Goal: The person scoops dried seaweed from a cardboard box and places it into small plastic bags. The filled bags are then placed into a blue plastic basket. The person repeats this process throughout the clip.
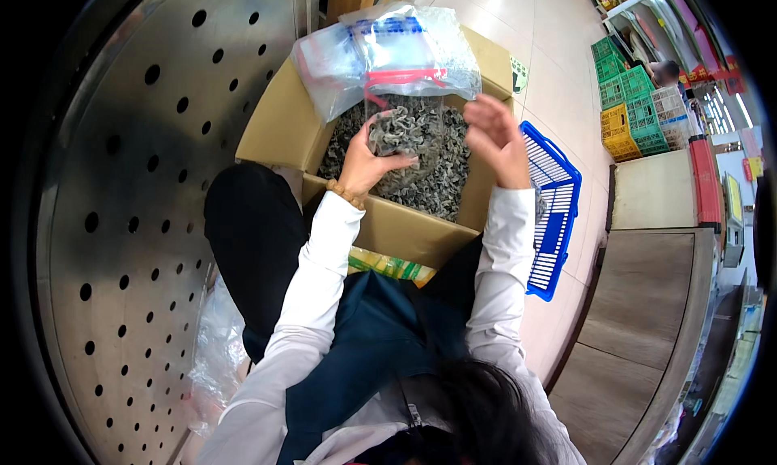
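Observation:
My left hand (370, 158) grips a clear plastic bag (397, 131) partly filled with dark, curled dried pieces that look like dried wood ear fungus. The bag is above an open cardboard box (400, 228), where a heap of the same dried pieces (452, 192) lies. To the right, over the box's side, my right hand (495, 134) is raised with loosely bent fingers and nothing visible in it. Clear plastic packaging (394, 46) with blue print lies across the far side of the box. A red strip (407, 74) crosses near the top of the held bag.
A blue plastic basket (552, 222) stands on the tiled floor at right, partly behind my right forearm. A perforated metal panel (139, 222) rises at left. Stacked plastic crates (637, 110) and a wooden counter (637, 295) are farther right. A person (668, 76) is near the crates.

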A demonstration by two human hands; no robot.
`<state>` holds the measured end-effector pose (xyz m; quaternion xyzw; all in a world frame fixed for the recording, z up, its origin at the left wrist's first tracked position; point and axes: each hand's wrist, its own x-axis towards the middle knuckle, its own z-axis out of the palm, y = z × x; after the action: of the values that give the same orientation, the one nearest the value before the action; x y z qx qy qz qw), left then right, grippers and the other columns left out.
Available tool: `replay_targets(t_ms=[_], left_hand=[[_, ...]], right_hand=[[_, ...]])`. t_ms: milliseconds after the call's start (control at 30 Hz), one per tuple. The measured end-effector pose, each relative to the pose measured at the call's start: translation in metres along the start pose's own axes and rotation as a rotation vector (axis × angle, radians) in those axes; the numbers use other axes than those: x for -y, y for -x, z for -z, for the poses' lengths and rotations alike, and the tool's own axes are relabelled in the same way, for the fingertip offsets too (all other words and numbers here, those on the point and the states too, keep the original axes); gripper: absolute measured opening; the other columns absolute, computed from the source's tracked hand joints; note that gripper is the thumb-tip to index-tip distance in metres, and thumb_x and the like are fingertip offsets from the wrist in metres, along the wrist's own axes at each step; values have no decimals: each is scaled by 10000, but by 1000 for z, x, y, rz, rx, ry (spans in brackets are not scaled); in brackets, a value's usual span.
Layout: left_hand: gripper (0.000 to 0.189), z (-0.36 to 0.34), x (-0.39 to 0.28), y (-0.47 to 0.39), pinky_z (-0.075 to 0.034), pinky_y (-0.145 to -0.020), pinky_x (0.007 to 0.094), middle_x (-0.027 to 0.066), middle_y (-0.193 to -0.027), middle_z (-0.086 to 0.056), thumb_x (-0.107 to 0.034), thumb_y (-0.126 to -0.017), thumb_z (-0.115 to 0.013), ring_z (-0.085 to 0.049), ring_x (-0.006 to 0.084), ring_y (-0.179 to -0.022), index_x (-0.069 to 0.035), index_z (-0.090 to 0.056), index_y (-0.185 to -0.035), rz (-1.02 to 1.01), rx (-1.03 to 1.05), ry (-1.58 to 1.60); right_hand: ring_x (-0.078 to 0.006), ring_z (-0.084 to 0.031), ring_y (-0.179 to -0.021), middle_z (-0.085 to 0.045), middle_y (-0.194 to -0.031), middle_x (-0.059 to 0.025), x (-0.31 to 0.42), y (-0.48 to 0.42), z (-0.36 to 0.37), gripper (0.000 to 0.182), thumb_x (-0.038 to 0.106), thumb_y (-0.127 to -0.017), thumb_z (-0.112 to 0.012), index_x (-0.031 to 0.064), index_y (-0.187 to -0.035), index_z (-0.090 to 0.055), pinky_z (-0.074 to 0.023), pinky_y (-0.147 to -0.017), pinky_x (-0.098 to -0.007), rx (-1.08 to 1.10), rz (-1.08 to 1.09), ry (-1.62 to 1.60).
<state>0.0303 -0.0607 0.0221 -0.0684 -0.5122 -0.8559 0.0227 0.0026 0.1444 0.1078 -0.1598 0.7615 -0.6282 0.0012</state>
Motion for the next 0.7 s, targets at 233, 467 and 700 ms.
replay_targets(t_ms=[233,467,700], left_hand=[[658,-16,-34,6,-456,-908,292,65,-1157,-583,63,-667,-747,-565,150,-1037,-18,-468,-1257,47,179,210],[454,-27,-43,8,-468,-892,304,132,-1194,-577,-6,-758,-713,-573,156,-1020,4,-518,-1168,-7,-36,96],[602,-26,-41,15,-496,-864,303,117,-1123,-603,-33,-658,-806,-599,166,-989,22,-477,-1159,-34,142,-209]], right_hand=[[-136,-541,-1023,-581,-1129,-84,-40,26,-21,795,138,-625,-847,-30,-1282,-431,-433,-899,-288,200,-139,-135],[-128,-548,-994,-588,-1118,-65,-52,29,-37,713,109,-687,-800,-25,-1285,-437,-436,-879,-273,85,-147,-274],[-128,-539,-1035,-571,-1160,-65,-53,30,-30,706,105,-716,-779,-22,-1305,-412,-428,-891,-271,52,-143,-409]])
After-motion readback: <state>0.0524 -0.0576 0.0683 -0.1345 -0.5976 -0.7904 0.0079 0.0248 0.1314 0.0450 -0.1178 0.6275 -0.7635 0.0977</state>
